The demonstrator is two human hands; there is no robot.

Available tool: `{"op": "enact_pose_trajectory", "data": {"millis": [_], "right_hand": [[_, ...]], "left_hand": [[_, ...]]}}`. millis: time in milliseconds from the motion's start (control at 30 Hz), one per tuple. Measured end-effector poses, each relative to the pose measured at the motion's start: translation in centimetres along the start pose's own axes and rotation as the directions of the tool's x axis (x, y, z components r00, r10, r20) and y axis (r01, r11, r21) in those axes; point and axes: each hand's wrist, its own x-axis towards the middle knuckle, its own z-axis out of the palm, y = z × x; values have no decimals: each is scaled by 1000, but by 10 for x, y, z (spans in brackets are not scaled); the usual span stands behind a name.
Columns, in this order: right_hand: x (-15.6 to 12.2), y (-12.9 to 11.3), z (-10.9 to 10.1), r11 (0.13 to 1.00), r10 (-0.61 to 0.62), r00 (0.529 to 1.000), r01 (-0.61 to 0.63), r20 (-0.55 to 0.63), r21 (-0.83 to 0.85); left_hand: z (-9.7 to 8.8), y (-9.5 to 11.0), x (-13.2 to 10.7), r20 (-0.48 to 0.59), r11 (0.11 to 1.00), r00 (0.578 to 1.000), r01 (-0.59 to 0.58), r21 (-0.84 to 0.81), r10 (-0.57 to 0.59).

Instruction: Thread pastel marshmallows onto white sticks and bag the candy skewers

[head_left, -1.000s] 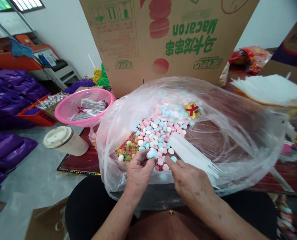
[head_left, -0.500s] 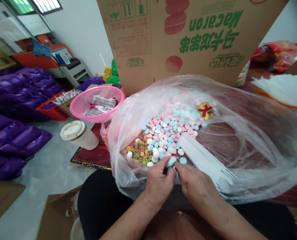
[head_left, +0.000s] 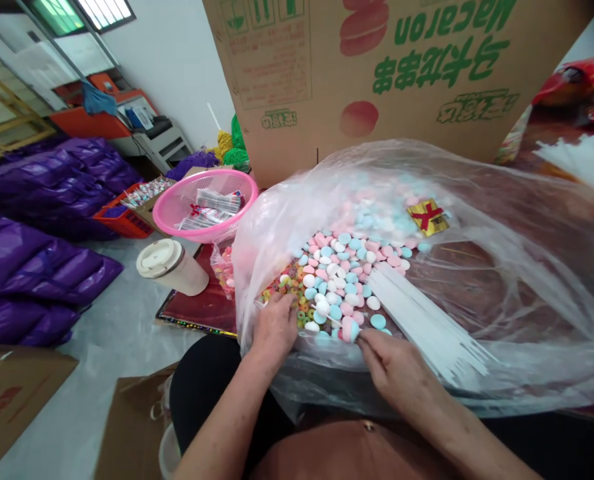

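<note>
My right hand (head_left: 399,363) pinches a small candy skewer (head_left: 349,329), pink and pale blue pieces on a thin white stick that points to the upper left. My left hand (head_left: 275,327) is over the small coloured ring candies (head_left: 301,303), its fingers bent close together; what is between the fingertips is hidden. Around both hands lie pink, blue and white button candies (head_left: 339,277) inside a large clear plastic bag (head_left: 477,200). A bundle of white sticks (head_left: 427,320) lies just beyond my right hand.
A tall cardboard box (head_left: 347,87) stands behind the bag. To the left are a pink basket (head_left: 159,217) with wrapped packets and a lidded cup (head_left: 171,267) by the table edge. A gold packet (head_left: 428,217) shows among the candies. Purple bundles (head_left: 41,267) lie on the floor.
My hands were together at the candy skewer. My left hand has let go and moved left to the ring candies, while my right hand keeps hold of the skewer. The view has shifted slightly.
</note>
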Motion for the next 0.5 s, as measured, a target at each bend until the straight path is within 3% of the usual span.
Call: {"op": "enact_pose_trajectory", "data": {"millis": [67, 233, 367, 500], "right_hand": [[-2, -6, 1, 999, -12, 1000, 11, -17, -31], [-4, -10, 5, 988, -3, 1000, 8, 31, -152], [-4, -10, 9, 986, -49, 999, 51, 17, -156], [-7, -13, 9, 976, -15, 997, 30, 69, -217]], "left_hand": [[5, -9, 2, 16, 1000, 1000, -16, 8, 16], [7, -9, -12, -90, 999, 996, -6, 52, 11], [7, 2, -20, 65, 992, 995, -84, 97, 78], [12, 4, -21, 7, 994, 999, 35, -100, -35]]}}
